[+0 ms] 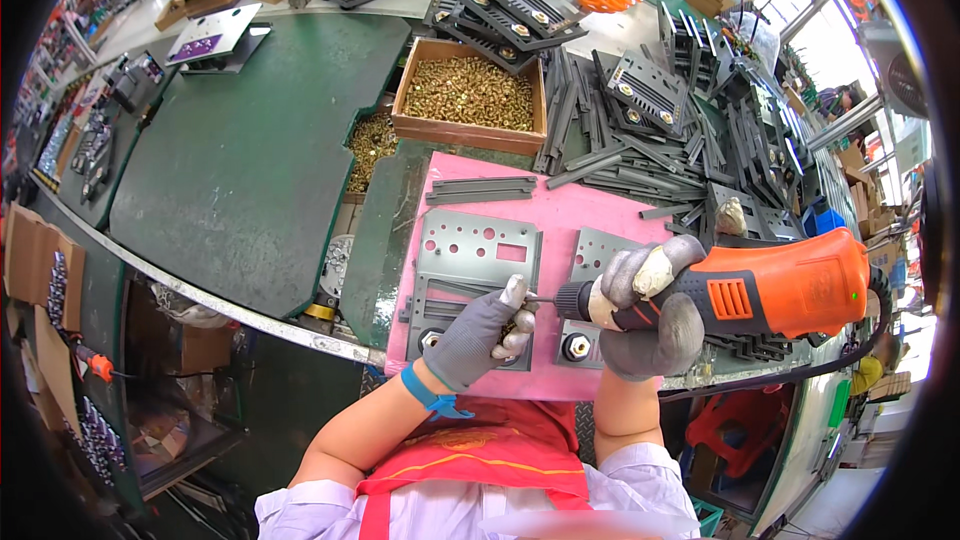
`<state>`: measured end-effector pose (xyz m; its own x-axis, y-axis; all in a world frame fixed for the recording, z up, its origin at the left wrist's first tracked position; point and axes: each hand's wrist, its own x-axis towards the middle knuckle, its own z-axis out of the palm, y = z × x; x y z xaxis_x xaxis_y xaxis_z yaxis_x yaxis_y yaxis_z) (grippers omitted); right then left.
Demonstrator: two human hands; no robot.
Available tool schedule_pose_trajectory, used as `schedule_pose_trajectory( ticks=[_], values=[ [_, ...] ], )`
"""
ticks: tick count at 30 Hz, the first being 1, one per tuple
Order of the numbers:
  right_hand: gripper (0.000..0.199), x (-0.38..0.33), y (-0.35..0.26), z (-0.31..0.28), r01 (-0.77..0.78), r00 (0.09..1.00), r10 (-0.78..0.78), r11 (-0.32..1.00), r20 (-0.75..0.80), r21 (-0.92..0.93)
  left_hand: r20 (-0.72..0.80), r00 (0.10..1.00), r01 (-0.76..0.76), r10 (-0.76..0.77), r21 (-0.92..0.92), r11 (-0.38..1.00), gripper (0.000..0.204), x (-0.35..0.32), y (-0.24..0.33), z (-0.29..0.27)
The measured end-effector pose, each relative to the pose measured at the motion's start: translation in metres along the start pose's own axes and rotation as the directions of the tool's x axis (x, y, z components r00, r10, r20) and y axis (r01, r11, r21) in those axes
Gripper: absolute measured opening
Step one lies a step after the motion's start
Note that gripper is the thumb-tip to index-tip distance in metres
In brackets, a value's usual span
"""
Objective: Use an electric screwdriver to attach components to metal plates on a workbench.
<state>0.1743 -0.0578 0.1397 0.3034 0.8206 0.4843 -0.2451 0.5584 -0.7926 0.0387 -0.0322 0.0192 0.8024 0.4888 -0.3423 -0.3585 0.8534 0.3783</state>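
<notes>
The driver (795, 285) is gripped by the right hand (655, 315), its gloved fingers wrapped around the front of the orange and black body. The bit (541, 298) is pointed left, and its tip is met by the left hand (475, 340), whose gloved fingers are curled, with one fingertip raised at the bit; whether anything small is pinched there cannot be told. A blue band (432, 397) is worn on the left wrist, just below the fingers. Directly beneath the left fingers, a grey plate (460, 240) is laid flat, pierced by round holes and a rectangular opening, and partly covered by the hand. Just right of the left fingers, below the bit, a round metal fitting (577, 346) is seated on a second plate (592, 250), which is partly hidden by the driver and the right hand. Both plates are carried by a pink mat (600, 202), spread on the green worktop (230, 180). Beyond the left fingers, short grey strips (482, 188) are laid side by side on the mat; farther beyond, a box (470, 135) is filled with brass-coloured pieces (470, 90). Beyond the right fingers, loose dark strips (640, 168) are heaped, and stacked dark plates (520, 10) are seen farther off.
</notes>
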Motion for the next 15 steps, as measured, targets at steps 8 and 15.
schedule_pose_trajectory(
  ticks=[8, 15],
  values=[
    [0.036, -0.001, -0.009, 0.004, -0.034, 0.994, 0.031, 0.999, -0.107, -0.021, 0.065, 0.993, -0.102, 0.102, 0.010, 0.995, 0.035, -0.004, -0.003, 0.002],
    [0.035, -0.009, -0.011, 0.003, -0.032, 0.999, 0.032, 0.999, -0.010, 0.016, 0.006, 0.996, -0.092, 0.092, 0.112, 0.989, 0.038, -0.011, -0.005, 0.004]
  ],
)
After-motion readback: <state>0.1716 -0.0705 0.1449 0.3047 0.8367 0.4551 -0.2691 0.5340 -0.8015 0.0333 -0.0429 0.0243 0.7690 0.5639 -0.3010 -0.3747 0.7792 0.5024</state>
